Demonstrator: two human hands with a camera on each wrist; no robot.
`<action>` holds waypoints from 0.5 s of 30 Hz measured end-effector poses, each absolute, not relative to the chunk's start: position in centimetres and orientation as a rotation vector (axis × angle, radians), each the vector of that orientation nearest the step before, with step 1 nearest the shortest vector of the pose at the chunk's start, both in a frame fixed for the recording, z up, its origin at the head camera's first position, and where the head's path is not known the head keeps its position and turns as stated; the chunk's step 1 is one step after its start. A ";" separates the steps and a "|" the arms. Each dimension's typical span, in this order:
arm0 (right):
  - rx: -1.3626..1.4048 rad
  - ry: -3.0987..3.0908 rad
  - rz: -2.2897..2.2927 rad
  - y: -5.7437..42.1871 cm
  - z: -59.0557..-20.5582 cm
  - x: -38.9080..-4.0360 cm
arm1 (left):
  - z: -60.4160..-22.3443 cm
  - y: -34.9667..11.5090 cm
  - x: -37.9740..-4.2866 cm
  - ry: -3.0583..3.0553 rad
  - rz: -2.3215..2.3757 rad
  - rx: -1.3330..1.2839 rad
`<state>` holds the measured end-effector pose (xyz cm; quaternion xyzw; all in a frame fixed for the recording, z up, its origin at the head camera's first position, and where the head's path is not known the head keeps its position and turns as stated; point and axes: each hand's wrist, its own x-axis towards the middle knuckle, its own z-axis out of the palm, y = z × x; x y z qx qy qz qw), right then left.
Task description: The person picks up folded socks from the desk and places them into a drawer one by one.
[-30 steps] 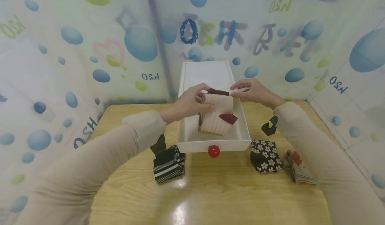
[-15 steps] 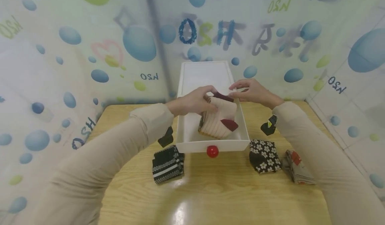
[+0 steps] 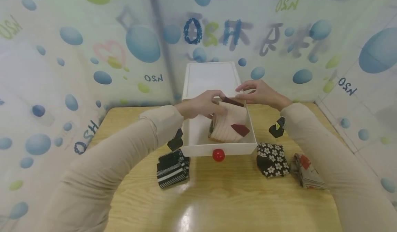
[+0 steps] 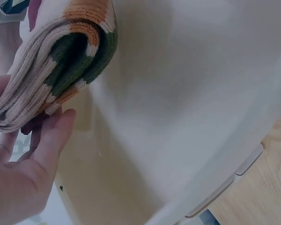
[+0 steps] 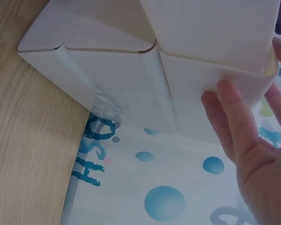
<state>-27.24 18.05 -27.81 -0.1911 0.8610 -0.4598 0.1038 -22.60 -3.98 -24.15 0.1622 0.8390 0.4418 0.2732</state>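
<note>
My left hand (image 3: 200, 104) grips a folded pair of cream knit socks (image 3: 231, 120) with maroon toe and heel patches. They are held inside the white drawer (image 3: 198, 150), which is pulled out and has a red knob (image 3: 218, 155) in front. In the left wrist view the socks (image 4: 30, 79) show their folded end, with green and orange bands inside, and the fingers lie along one side. My right hand (image 3: 263, 95) holds the drawer's right wall near the box, its fingertips (image 5: 225, 86) pressed to the outer face in the right wrist view.
The white box (image 3: 212, 77) stands at the back, against a patterned curtain. Left of the drawer lie black-and-white striped socks (image 3: 173, 170) and a dark folded sock (image 3: 176, 140). On the right are flowered socks (image 3: 273, 159), grey-and-red socks (image 3: 308, 171) and a small dark sock (image 3: 276, 129).
My left hand has shifted right and slightly toward me with the cream socks, which now sit closer to the drawer's right side. The right hand stays at the drawer wall.
</note>
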 end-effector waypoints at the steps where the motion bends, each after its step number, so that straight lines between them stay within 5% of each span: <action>1: -0.566 2.540 -1.355 18.1 -27.8 -27.3 | -24.2 -3.9 -22.6 2.258 1.190 0.432; 15: -0.576 2.529 -1.360 18.2 -27.6 -27.3 | -25.0 -3.6 -22.6 2.153 1.243 0.374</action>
